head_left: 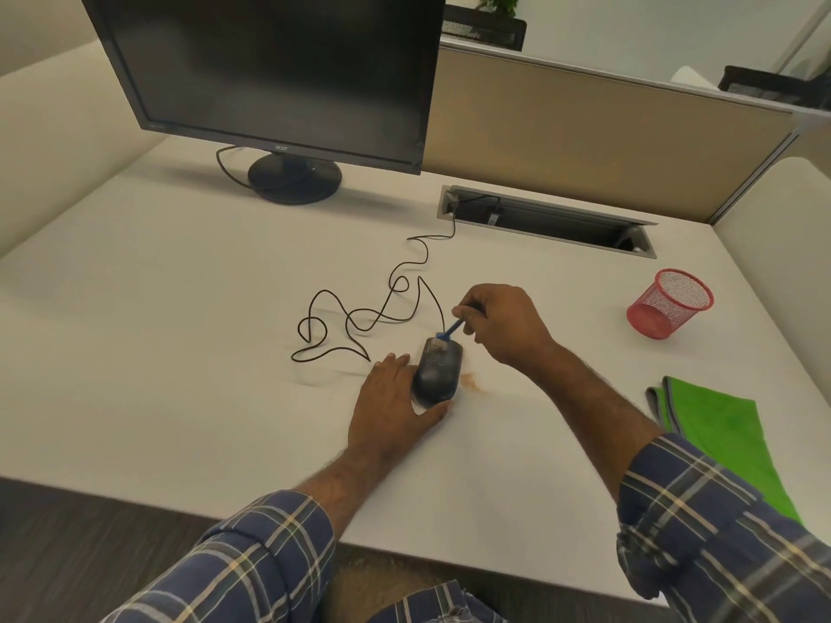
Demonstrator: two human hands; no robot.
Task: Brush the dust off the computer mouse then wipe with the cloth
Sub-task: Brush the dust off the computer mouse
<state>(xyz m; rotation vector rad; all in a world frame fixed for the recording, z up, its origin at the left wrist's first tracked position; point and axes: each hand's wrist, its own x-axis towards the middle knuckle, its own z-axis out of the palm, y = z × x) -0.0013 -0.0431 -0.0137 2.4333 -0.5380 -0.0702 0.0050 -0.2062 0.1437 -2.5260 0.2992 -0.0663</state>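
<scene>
A black wired computer mouse (pixel 438 373) lies on the white desk (pixel 180 353), with pale dust on its front end. My left hand (pixel 395 406) cups its left side and rear, holding it still. My right hand (pixel 501 323) grips a small blue-handled brush (pixel 451 331) whose bristles touch the front of the mouse. A patch of orange-brown dust (pixel 472 382) lies on the desk just right of the mouse. A folded green cloth (pixel 719 429) rests at the desk's right edge, apart from both hands.
The mouse cable (pixel 359 317) loops across the desk to a cable tray slot (pixel 548 220). A black monitor (pixel 270 69) stands at the back left. A red mesh cup (pixel 670 303) sits at the right. A partition panel (pixel 607 141) borders the back.
</scene>
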